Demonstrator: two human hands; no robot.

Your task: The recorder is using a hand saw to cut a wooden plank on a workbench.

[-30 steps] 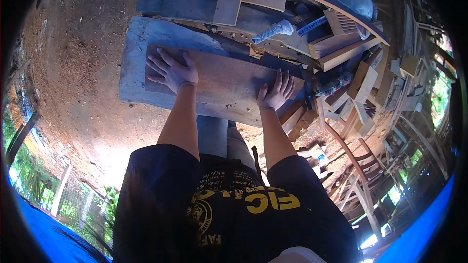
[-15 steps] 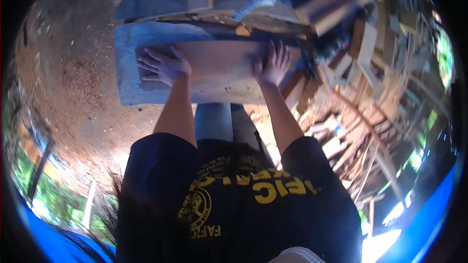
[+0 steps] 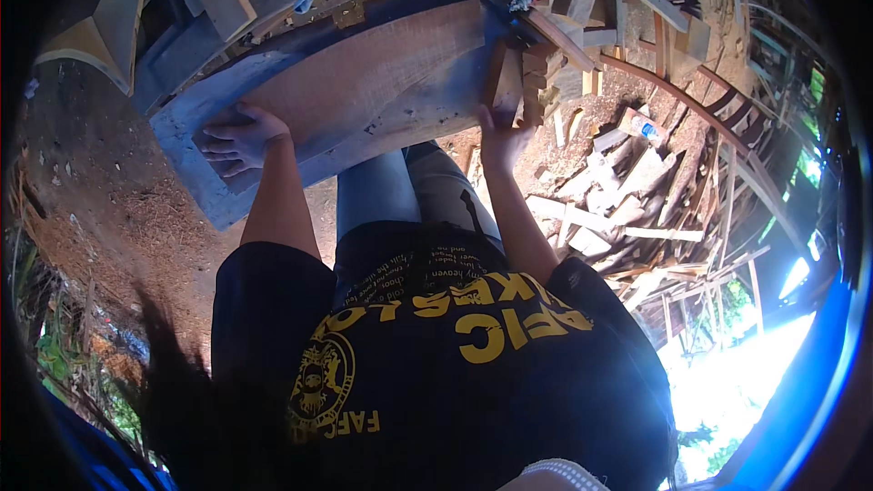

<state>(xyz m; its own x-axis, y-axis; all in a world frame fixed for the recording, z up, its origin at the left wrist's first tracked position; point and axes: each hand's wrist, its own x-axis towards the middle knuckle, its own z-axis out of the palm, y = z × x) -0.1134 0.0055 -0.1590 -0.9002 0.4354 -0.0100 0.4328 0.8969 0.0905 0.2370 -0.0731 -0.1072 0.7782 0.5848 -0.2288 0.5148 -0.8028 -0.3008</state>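
Your left hand [image 3: 244, 138] lies spread flat on the left end of the brown board [image 3: 364, 77] on the bench [image 3: 175, 127]; well apart, your right hand [image 3: 505, 142] is at the wood blocks [image 3: 503, 77], whether gripping I cannot tell.

The bench [image 3: 186, 114] had a worn, bluish-gray top with some small dark marks near its front edge. A long, flat brown board [image 3: 355, 82] lay on it and covered much of the top. Some bench showed past the board's left end. On the brown dirt floor [image 3: 136, 209], to the right, lay messy wood scraps [image 3: 637, 173].
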